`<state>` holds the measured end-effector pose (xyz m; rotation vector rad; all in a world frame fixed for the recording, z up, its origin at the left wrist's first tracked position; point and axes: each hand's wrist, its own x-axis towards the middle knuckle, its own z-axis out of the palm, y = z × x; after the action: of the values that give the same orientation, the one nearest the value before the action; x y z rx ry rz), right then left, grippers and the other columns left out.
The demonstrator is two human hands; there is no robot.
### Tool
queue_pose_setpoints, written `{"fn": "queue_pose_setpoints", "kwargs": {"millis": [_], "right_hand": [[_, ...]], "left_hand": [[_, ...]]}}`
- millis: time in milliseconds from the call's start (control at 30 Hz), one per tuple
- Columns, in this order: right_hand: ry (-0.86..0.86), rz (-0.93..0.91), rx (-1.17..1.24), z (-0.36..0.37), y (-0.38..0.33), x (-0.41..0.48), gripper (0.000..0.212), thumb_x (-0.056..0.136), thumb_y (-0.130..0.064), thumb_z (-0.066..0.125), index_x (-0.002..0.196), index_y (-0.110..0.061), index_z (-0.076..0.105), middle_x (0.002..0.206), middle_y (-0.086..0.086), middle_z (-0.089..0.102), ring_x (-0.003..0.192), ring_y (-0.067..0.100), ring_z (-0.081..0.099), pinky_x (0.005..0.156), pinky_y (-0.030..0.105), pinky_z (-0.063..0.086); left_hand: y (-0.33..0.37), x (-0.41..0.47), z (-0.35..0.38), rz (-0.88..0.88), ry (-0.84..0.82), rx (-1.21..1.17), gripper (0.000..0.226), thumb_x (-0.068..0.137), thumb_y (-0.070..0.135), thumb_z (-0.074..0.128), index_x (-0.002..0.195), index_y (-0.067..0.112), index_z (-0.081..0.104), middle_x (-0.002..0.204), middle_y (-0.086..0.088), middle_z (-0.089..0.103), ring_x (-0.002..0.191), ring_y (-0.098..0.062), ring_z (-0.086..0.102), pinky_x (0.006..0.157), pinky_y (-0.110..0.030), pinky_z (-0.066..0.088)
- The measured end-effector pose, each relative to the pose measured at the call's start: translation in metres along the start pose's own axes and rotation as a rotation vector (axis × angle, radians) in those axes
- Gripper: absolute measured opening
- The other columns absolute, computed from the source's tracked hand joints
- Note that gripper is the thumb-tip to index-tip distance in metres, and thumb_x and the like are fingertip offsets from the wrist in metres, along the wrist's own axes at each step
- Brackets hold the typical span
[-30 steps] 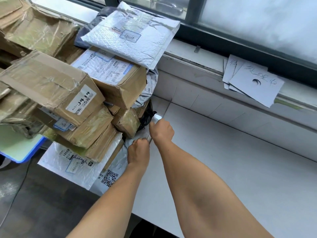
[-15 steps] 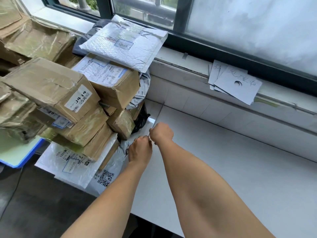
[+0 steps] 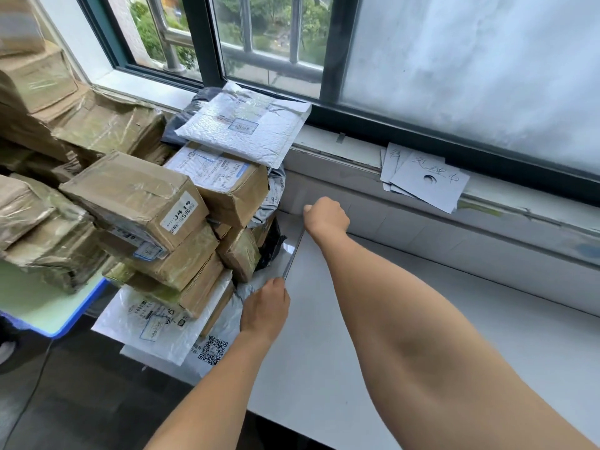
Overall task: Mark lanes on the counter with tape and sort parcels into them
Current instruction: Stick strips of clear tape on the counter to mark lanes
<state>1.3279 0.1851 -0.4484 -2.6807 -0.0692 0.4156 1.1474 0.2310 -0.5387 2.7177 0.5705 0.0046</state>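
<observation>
The white tabletop (image 3: 487, 303) shows no finished lane line yet, and the parcels (image 3: 136, 196) sit heaped at its left end, unsorted. A second ago both hands were close together beside the heap. Now the right hand (image 3: 326, 219) has drawn away toward the wall, fingers curled on the far end of the tape (image 3: 293, 251), while the left hand (image 3: 266, 306) pinches the near end. The clear strip stretches between them just beside the heap, so the first lane looks ready to press down

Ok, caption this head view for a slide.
Left hand and right hand stretch tape over the counter beside stacked parcels.
</observation>
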Motion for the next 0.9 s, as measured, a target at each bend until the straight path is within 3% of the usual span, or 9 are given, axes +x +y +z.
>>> {"fn": "queue_pose_setpoints", "kwargs": {"millis": [100, 167, 267, 500, 667, 767, 900], "right_hand": [[-0.037, 0.0, -0.013, 0.007, 0.006, -0.012, 0.015, 0.093, -0.025, 0.052, 0.09, -0.011, 0.058, 0.109, 0.012, 0.067, 0.1, 0.032, 0.064, 0.072, 0.032, 0.043], [-0.066, 0.016, -0.01, 0.018, 0.014, -0.022, 0.022, 0.093, -0.024, 0.055, 0.104, -0.006, 0.06, 0.115, 0.012, 0.066, 0.105, 0.033, 0.063, 0.076, 0.033, 0.046], [-0.091, 0.051, 0.034, 0.036, 0.026, -0.038, 0.038, 0.093, -0.027, 0.057, 0.122, -0.004, 0.049, 0.126, 0.014, 0.06, 0.116, 0.034, 0.058, 0.086, 0.036, 0.046], [-0.105, 0.126, 0.098, 0.052, 0.044, -0.049, 0.032, 0.092, -0.02, 0.054, 0.119, -0.004, 0.051, 0.119, 0.013, 0.062, 0.11, 0.033, 0.061, 0.078, 0.034, 0.045], [-0.16, 0.113, -0.018, 0.059, 0.06, -0.05, 0.012, 0.089, -0.007, 0.055, 0.1, -0.008, 0.059, 0.103, 0.01, 0.064, 0.093, 0.031, 0.062, 0.067, 0.03, 0.042], [-0.116, 0.104, -0.006, 0.06, 0.069, -0.044, 0.008, 0.092, -0.016, 0.054, 0.092, -0.009, 0.057, 0.094, 0.01, 0.062, 0.087, 0.032, 0.061, 0.064, 0.03, 0.039], [-0.106, 0.118, 0.108, 0.058, 0.089, -0.039, 0.031, 0.093, -0.036, 0.044, 0.078, -0.011, 0.053, 0.079, 0.006, 0.058, 0.074, 0.03, 0.054, 0.06, 0.03, 0.037]], "left_hand": [[0.02, 0.009, -0.006, 0.001, -0.005, -0.039, 0.021, 0.1, 0.021, 0.04, 0.101, 0.01, 0.058, 0.099, -0.009, 0.062, 0.086, -0.032, 0.064, 0.063, -0.036, 0.043], [0.031, 0.014, -0.007, -0.042, -0.019, -0.103, 0.02, 0.099, 0.02, 0.042, 0.1, 0.009, 0.059, 0.098, -0.011, 0.064, 0.086, -0.033, 0.064, 0.062, -0.036, 0.042], [0.042, 0.02, -0.007, -0.102, -0.058, -0.177, 0.018, 0.097, 0.018, 0.042, 0.1, 0.011, 0.059, 0.097, -0.009, 0.064, 0.086, -0.035, 0.063, 0.061, -0.035, 0.04], [0.041, 0.016, -0.001, -0.079, -0.111, -0.131, 0.021, 0.095, 0.016, 0.041, 0.099, 0.01, 0.061, 0.096, -0.01, 0.066, 0.085, -0.034, 0.063, 0.065, -0.037, 0.046], [0.048, 0.003, 0.012, -0.088, -0.196, -0.121, 0.022, 0.093, 0.017, 0.041, 0.093, 0.009, 0.062, 0.094, -0.009, 0.068, 0.085, -0.033, 0.064, 0.069, -0.036, 0.049], [0.055, 0.01, 0.017, -0.087, -0.198, -0.15, 0.02, 0.093, 0.016, 0.041, 0.087, 0.011, 0.059, 0.087, -0.008, 0.066, 0.074, -0.031, 0.06, 0.063, -0.034, 0.047], [0.069, 0.018, 0.028, -0.107, -0.174, -0.182, 0.02, 0.092, 0.015, 0.042, 0.076, 0.015, 0.054, 0.079, -0.006, 0.064, 0.067, -0.03, 0.059, 0.053, -0.031, 0.04]]}}
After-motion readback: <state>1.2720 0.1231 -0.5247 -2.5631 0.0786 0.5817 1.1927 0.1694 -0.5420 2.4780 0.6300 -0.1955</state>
